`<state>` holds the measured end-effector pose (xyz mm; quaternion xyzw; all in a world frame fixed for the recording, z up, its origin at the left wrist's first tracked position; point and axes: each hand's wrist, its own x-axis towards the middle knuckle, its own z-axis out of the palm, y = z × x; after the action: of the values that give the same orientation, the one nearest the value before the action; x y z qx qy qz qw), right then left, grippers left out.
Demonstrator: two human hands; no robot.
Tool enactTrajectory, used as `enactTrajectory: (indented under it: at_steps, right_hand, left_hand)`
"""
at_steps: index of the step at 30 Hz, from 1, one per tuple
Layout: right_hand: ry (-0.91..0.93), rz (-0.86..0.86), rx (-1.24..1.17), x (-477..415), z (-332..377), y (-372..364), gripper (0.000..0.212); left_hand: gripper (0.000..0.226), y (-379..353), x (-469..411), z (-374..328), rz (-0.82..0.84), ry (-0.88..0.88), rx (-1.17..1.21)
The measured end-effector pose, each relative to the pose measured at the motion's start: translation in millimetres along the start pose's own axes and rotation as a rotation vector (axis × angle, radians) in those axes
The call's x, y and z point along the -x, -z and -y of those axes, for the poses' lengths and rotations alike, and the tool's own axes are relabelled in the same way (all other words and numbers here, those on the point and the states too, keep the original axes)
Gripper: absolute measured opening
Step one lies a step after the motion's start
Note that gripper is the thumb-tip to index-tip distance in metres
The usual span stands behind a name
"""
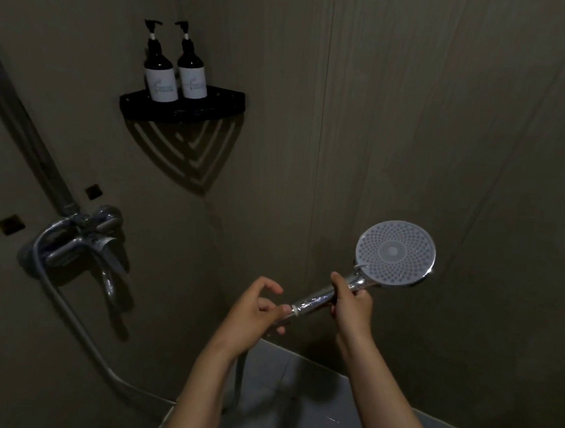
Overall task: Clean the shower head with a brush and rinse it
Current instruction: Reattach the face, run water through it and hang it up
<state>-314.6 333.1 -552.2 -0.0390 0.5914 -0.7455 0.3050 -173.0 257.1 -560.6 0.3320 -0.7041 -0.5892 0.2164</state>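
A chrome hand shower head (394, 252) with a round pale grey nozzle face points up toward me, low on the right. My right hand (352, 302) is wrapped around its chrome handle just below the head. My left hand (258, 307) pinches the lower end of the handle where the hose joins, with its upper fingers curled loosely above. The grey hose (75, 329) runs from there down and round to the wall mixer. No brush is in view.
A chrome mixer tap (79, 236) with a riser pipe sits on the left wall. A black corner shelf (181, 108) holds two dark pump bottles (160, 71). Pale floor tiles (311, 406) show below my arms. The shower walls are dark.
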Motion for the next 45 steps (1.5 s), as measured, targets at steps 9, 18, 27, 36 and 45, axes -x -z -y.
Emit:
enactTrajectory:
  at_steps: [9, 18, 27, 36, 45]
  right_hand:
    - [-0.007, 0.023, 0.006, 2, 7, 2, 0.011]
    - [0.023, 0.094, 0.038, 1, 14, 7, 0.015]
    - [0.058, 0.162, 0.005, 7, 16, 6, 0.020]
    - [0.079, 0.145, -0.060, 8, 21, 5, 0.019]
    - [0.077, 0.082, -0.044, 11, 20, 3, 0.019]
  left_hand:
    - [0.033, -5, -6, 2, -0.066, -0.140, -0.057]
    - [0.005, -3, -3, -5, 0.107, 0.033, -0.069]
    - [0.051, -2, 0, -4, 0.201, 0.072, -0.201]
    - [0.026, -6, 2, -3, 0.096, -0.083, -0.045]
    - [0.029, -9, 1, 1, -0.227, -0.220, -0.299]
